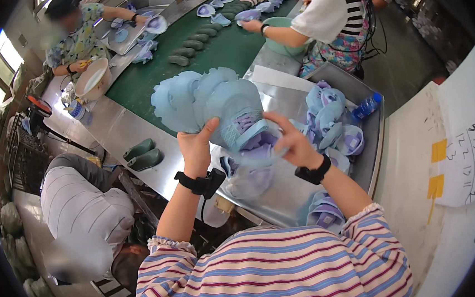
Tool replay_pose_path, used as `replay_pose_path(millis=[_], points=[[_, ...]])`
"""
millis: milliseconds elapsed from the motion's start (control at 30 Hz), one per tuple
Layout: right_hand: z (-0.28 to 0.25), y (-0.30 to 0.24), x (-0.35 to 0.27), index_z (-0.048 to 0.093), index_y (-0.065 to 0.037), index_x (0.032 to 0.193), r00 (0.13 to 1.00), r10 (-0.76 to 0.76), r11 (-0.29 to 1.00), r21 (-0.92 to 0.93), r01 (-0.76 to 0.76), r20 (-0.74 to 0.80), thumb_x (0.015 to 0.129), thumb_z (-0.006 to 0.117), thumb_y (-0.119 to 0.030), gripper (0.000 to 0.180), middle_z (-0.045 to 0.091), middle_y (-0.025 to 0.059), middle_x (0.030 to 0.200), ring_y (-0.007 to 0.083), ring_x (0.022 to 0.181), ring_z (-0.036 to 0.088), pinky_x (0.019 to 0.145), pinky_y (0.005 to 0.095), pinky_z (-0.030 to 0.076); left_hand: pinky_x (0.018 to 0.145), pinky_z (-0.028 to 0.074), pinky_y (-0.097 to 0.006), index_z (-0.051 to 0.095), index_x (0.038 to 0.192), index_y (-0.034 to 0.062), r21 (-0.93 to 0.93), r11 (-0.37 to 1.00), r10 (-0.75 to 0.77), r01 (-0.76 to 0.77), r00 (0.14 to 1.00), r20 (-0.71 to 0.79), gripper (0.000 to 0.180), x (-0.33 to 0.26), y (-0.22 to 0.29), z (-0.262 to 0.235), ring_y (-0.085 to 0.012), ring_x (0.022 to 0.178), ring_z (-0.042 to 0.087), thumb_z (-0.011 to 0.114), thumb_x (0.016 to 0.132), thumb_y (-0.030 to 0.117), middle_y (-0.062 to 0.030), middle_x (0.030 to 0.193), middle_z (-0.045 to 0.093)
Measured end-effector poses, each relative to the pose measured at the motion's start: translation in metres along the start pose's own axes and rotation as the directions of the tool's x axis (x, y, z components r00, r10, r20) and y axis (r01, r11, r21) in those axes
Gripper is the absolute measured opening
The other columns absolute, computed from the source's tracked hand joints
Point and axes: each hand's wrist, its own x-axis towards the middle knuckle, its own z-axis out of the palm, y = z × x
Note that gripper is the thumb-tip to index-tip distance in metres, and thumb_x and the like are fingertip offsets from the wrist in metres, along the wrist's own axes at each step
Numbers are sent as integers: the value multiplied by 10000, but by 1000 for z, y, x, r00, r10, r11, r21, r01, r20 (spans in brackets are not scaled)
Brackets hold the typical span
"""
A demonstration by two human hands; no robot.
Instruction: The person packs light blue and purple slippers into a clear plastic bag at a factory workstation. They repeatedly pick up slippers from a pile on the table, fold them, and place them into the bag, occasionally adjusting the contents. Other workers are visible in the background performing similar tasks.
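Note:
My left hand (195,149) grips a fanned stack of light blue shoe uppers (205,98) above the metal worktop, its thumb laid on the near side. The front shoe upper (242,128) has lilac laces, and its lilac-lined opening faces me. At this opening's right edge, my right hand (297,146) has its index finger and thumb on the rim. Blur smears its fingertips and the upper's lower edge. Below, more blue and lilac uppers (325,211) lie on the worktop.
A metal tray (380,131) at right holds several uppers and a blue bottle (367,106). Dark green shoe lasts (148,160) sit left. More lasts and uppers line the green belt (149,88). Two people work across it; another bends at left (85,199). A bowl (94,80) stands far left.

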Motion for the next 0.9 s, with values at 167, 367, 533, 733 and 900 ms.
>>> replay_pose_path(millis=[167,367,533,733,900], points=[[-8,-32,3,564,-96,663,986,125,979,-146,-140,-107,622,640,19,143,227,205,1393,391,1276,249,968,484,341,762,431,-274,587,980,-8,67,992,106,-108,994,23,336,-7,7,-1,-139,830,551,742,698,87,-43,931,616],[-8,-36,3,560,-72,701,991,-34,913,-407,-20,-126,578,716,-89,199,396,168,1217,307,1119,411,952,465,363,749,444,-282,584,973,-12,145,987,30,-64,975,222,193,-27,-2,15,-138,843,564,631,797,50,-52,906,621],[2,-35,-22,531,-85,658,937,-349,805,-510,303,5,570,659,-29,166,501,103,948,306,967,451,911,494,382,827,412,-279,545,1061,-9,-351,921,-148,167,986,81,286,-14,13,29,-137,926,530,618,831,144,-53,998,590],[-23,-73,15,531,-77,595,992,-128,822,-559,110,8,561,658,-3,152,514,116,896,407,1092,399,914,540,359,813,408,-267,549,1058,-13,299,923,54,-244,849,525,302,-5,3,-21,-130,899,528,636,819,150,-35,975,598],[-1,-54,-13,540,-97,641,994,-93,935,-347,70,-50,563,681,-68,163,522,87,892,305,1079,474,938,516,350,767,412,-259,541,1067,-6,35,999,6,-17,954,301,353,-11,13,10,-101,873,504,386,952,291,-5,954,579]])
